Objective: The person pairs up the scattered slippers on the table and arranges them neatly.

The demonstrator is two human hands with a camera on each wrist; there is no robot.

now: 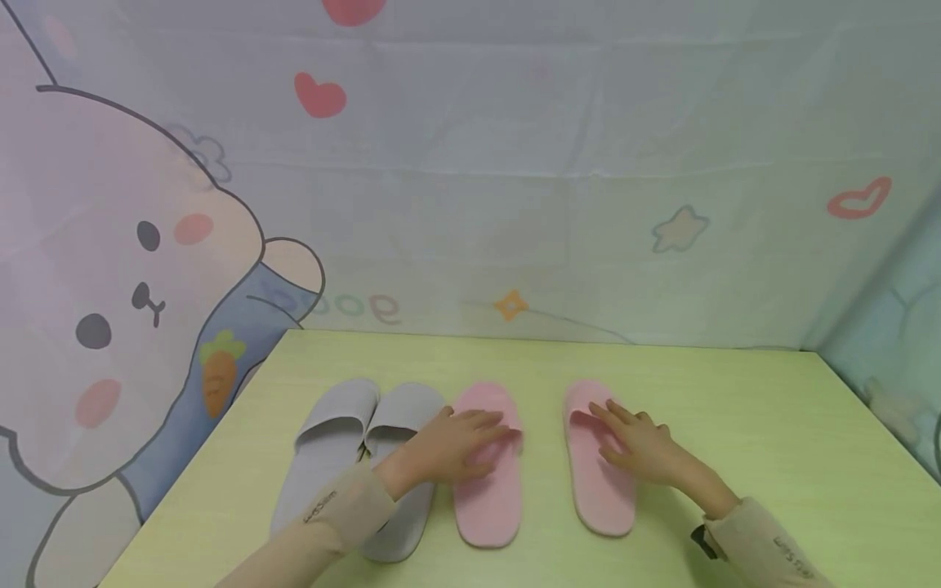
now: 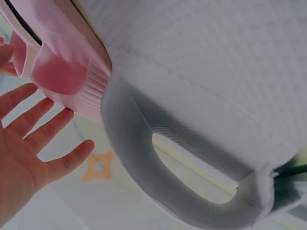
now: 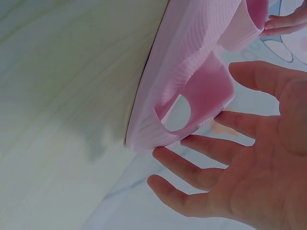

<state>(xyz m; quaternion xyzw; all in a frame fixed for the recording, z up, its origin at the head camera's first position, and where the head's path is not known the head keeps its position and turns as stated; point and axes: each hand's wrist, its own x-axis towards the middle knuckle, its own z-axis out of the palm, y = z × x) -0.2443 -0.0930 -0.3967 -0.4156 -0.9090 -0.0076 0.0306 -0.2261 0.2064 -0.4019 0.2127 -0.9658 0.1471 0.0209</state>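
Observation:
Two pink slippers lie apart on the table, toes pointing away. Over the strap of the left pink slipper is my left hand, its fingers spread. My right hand is at the strap of the right pink slipper, fingers extended. In the right wrist view, the fingertips of that hand meet the edge of the pink strap. The left wrist view has my left hand with straight fingers against the pink strap. Neither hand is curled round a slipper.
A pair of grey slippers, the left one and the right one, sits left of the pink ones, partly under my left forearm. The yellow-green table meets a printed cloth backdrop at its far edge.

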